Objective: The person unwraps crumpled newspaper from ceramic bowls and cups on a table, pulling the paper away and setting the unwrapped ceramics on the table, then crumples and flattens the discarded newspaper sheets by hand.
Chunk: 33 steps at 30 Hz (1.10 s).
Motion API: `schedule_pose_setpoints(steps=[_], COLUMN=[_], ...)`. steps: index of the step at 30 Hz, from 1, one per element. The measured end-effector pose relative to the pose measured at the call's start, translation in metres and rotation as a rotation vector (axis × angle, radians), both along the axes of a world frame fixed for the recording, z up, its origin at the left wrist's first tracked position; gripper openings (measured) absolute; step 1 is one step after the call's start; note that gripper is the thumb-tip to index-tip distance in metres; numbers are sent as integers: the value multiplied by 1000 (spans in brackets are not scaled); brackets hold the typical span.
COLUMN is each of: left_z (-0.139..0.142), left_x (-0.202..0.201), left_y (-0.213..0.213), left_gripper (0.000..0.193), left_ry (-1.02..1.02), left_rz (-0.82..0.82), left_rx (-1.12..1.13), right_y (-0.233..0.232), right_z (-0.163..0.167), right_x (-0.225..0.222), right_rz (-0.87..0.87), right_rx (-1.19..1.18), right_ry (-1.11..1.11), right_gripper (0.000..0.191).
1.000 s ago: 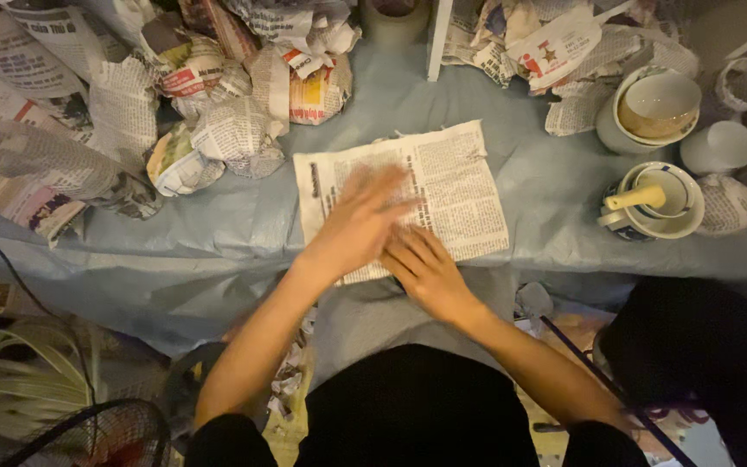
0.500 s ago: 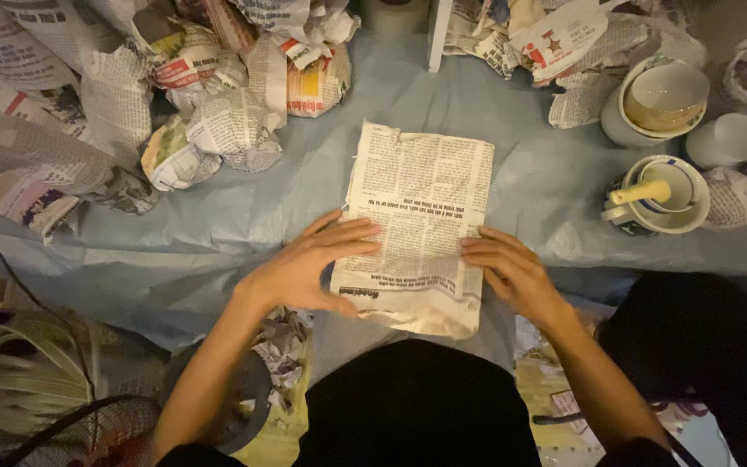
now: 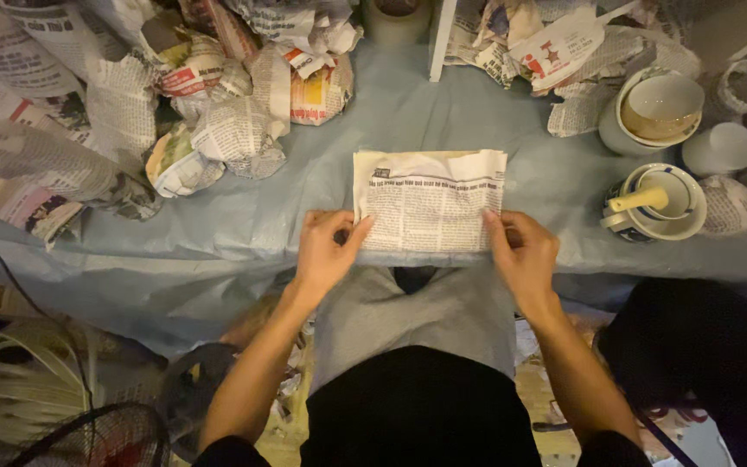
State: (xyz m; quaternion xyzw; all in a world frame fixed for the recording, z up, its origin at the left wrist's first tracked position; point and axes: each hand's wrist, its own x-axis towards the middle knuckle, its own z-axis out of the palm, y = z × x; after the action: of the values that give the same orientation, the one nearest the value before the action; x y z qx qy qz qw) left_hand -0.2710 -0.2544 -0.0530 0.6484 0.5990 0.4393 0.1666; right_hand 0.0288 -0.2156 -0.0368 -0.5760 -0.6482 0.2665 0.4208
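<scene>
A folded sheet of newspaper lies flat near the front edge of a table covered in pale blue cloth. My left hand pinches its lower left corner between thumb and fingers. My right hand grips the lower right corner the same way. The fold runs along the sheet's near edge, between my two hands.
Several newspaper-wrapped bundles are heaped at the back left. Ceramic bowls and a cup with a yellow handle stand at the right, more crumpled paper behind. A fan and white coiled cable sit on the floor at left.
The sheet was turned from upright to sideways and folded in half. Both hands moved from its sides to its lower corners.
</scene>
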Motion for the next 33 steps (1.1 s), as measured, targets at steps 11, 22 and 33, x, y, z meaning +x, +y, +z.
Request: schedule_pose_setpoints(steps=[11, 22, 33], left_z=[36, 7, 14], left_x=[24, 51, 41], left_y=[11, 43, -8], left_gripper=[52, 64, 60], left_ry=[454, 456, 604], left_rz=[-75, -256, -463], left_rx=[158, 35, 185], right_y=[16, 49, 4], right_z=[21, 16, 31], right_x=[-17, -9, 0], right_rz=[225, 555, 441], right_rx=[499, 228, 327], right_ry=[-535, -635, -703], right_gripper=[41, 66, 84])
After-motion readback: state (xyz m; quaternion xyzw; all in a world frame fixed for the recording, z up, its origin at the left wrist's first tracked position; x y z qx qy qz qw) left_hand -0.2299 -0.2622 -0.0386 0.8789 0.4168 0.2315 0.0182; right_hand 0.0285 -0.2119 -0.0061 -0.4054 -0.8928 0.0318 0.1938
